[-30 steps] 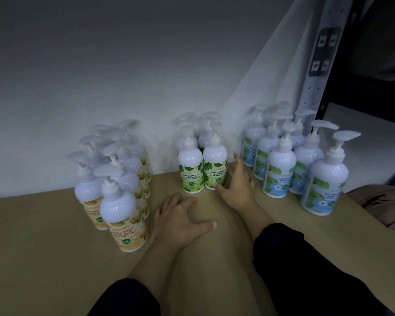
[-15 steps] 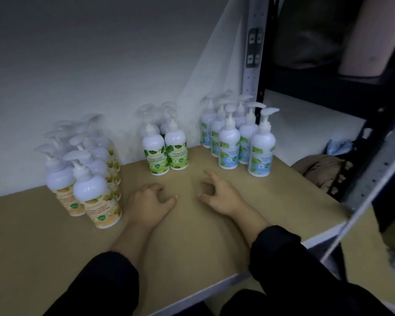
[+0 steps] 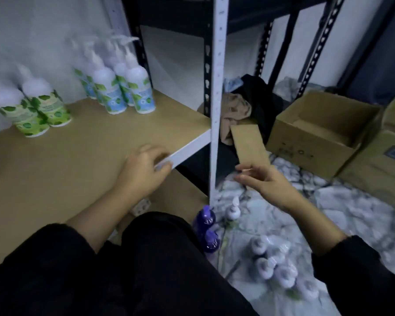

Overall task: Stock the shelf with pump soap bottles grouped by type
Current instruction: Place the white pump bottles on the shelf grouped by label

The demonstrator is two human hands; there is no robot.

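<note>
On the tan shelf board (image 3: pixel 96 142) stand white pump bottles with green leaf labels (image 3: pixel 34 110) at the far left and a group with blue-green labels (image 3: pixel 123 92) near the back right. My left hand (image 3: pixel 144 169) rests over the shelf's front edge with fingers loosely curled, holding nothing. My right hand (image 3: pixel 262 181) hovers past the white shelf post (image 3: pixel 217 99), fingers relaxed and empty. On the marble-patterned floor lie several white pump bottles (image 3: pixel 276 270), two purple bottles (image 3: pixel 206 226) and one small white pump bottle (image 3: pixel 233 209).
Open cardboard boxes (image 3: pixel 317 131) sit on the floor at the right, one flap (image 3: pixel 249 144) reaching toward my right hand. Dark and tan cloth (image 3: pixel 244 108) is piled behind the post. My dark-clothed legs fill the bottom of the view.
The view has swung right and down from the shelf toward the floor. My right hand left the shelf and moved out past the post; my left hand slid to the shelf's front edge.
</note>
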